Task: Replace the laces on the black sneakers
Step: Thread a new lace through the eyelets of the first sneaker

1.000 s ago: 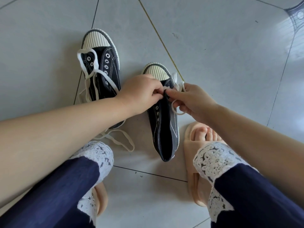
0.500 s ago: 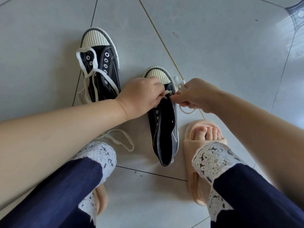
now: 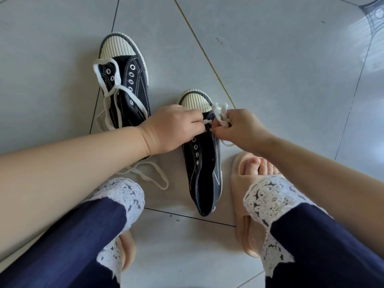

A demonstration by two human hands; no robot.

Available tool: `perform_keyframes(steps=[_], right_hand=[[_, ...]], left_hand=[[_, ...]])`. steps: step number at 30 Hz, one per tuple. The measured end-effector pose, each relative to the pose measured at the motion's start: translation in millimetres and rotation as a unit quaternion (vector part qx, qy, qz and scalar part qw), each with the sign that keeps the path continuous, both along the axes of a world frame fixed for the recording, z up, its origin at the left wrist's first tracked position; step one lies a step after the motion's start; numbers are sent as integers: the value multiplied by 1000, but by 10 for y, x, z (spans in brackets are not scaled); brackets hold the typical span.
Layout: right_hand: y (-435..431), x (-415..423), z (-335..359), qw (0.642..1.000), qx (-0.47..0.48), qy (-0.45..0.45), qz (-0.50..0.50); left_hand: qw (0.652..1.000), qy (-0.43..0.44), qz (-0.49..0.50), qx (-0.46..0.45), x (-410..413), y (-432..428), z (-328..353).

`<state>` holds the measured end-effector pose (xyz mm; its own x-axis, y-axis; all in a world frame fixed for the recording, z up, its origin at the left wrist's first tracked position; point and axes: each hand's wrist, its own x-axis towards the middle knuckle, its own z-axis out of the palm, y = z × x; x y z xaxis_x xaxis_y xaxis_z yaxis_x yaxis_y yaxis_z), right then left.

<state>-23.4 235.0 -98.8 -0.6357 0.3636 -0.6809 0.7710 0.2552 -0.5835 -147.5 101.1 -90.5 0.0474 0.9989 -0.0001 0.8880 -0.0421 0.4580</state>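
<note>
Over on the left, the first black sneaker (image 3: 124, 80) stands on the tiled floor (image 3: 280, 69) with its ribbed cream toe cap pointing away from the person, its metal eyelets bare. A loose lace (image 3: 106, 94) lies draped across its open front, runs down its left side and trails out in a long loop on the tile near the person's left knee. The left hand (image 3: 172, 129) reaches across the heel end of that shoe to the second black sneaker (image 3: 202, 163), which sits just to the right and a little closer, toe also pointing away. That hand's fingers are curled in, pinching a short white end right at the eyelets nearest the toe cap. Facing it, the right hand (image 3: 241, 129) has its fingers closed on the white lace (image 3: 220, 113), which bunches up above the knuckles beside the toe cap, with a bit of slack curling down past the shoe's right edge. The two hands nearly meet over the front of the shoe; its lower eyelets are unlaced. Just to the right of this sneaker, nearly touching its side, is a foot in a beige slipper (image 3: 239, 183), and navy trousers with a white lacy cuff (image 3: 270, 196) come in from the bottom.
</note>
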Motion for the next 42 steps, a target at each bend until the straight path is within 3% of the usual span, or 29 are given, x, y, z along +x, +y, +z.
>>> perform_keyframes(steps=[4,9,14,17,24,26,31,35,39,42], right_hand=[[-56,44,16,997,64,38,25],[-116,81,14,993,98,72,11],[-86,69,-7,987,141,71,-28],[-43,23,-47,990,112,58,-65],[330,51,85,998,67,-9,7],[393,82,134,995,95,-23,24],[368,75,197,994,106,-8,4],[164,-5,129,997,51,10,-62],[154,-23,94,995,78,4,-70],[225,4,139,996,77,-10,-40]], left_hand=[[998,-50,31,-20,-27,-43,-57],[952,-197,226,-61,-17,-71,-89],[957,-172,217,-88,-13,29,-91],[951,-155,253,-82,10,90,-98],[882,-235,405,-59,207,-120,41],[866,-261,418,-90,327,-154,97],[874,-207,371,-235,406,35,166],[863,-227,374,-253,382,89,154],[857,-237,380,-254,338,4,147],[817,-313,416,-248,320,-79,155]])
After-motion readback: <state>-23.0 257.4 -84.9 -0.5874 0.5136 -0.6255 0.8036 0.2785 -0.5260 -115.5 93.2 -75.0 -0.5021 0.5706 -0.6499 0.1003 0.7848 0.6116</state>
